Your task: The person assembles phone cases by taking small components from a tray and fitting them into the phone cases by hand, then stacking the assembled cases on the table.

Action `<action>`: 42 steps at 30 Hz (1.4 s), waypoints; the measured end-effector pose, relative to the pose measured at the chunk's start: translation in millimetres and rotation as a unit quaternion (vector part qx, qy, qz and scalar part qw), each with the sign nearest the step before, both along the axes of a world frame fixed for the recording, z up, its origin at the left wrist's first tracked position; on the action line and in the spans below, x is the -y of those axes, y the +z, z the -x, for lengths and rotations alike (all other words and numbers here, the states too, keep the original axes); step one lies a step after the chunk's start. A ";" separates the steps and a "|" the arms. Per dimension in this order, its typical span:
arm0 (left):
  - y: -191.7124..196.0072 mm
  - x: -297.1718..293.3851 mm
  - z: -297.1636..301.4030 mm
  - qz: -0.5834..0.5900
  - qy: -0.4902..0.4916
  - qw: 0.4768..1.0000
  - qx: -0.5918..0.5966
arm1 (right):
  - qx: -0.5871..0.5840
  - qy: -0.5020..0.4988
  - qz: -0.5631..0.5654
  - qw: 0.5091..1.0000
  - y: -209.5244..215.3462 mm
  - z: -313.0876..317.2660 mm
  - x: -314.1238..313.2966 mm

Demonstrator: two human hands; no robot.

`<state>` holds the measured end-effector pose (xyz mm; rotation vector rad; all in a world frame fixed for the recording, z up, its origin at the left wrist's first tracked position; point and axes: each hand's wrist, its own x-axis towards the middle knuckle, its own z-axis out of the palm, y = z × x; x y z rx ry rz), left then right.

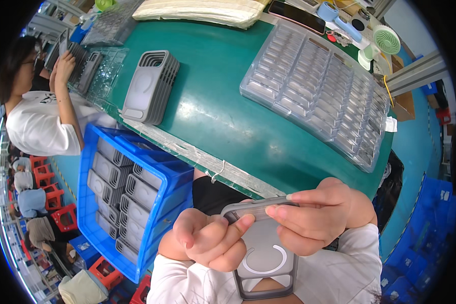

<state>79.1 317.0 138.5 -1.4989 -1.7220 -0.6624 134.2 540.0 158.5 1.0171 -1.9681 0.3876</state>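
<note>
Close to my body, beyond the table's front edge, I hold a grey phone case [266, 253] with a pale ring on its back and a wide camera opening at its lower end. My left hand [210, 238] grips its upper end from the left, fingers curled and the thumb near the rim. From the other side my right hand [314, 215] pinches the same end. A clear, brownish strip [260, 212] shows along that end between my fingertips; whether it is a separate piece I cannot tell.
A stack of grey phone cases [146, 91] stands on the green table [213, 86]. Left of me a blue crate [179, 190] holds more cases. Clear compartment trays [314, 86] lie at the right, near a phone [297, 16] and a green fan [386, 39]. A co-worker [40, 116] sits at the left.
</note>
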 end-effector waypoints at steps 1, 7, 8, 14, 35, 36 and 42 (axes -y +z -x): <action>0.3 -5.1 2.3 -0.043 -0.002 0.999 -0.019 | -0.006 0.004 0.002 1.000 1.4 1.5 0.4; 0.4 -27.3 7.7 -0.140 0.060 0.986 -0.075 | -0.016 -0.005 0.014 1.000 -1.3 0.9 -1.4; 2.1 -24.1 5.4 -0.104 0.069 0.991 -0.055 | -0.012 -0.010 0.022 1.000 -1.5 0.9 -1.0; 2.5 -6.1 2.4 -0.027 0.025 0.999 -0.021 | -0.013 0.003 0.014 1.000 -0.8 1.5 0.9; 22.5 -17.2 8.3 0.068 0.061 0.985 0.143 | 0.028 -0.038 0.092 0.995 0.1 0.2 1.3; 22.1 -16.9 7.9 0.064 0.068 0.986 0.136 | 0.028 -0.037 0.091 0.995 -0.8 -1.1 0.5; 21.6 -16.0 9.2 0.060 0.068 0.988 0.128 | 0.056 -0.021 0.107 0.992 -3.4 -3.2 -0.5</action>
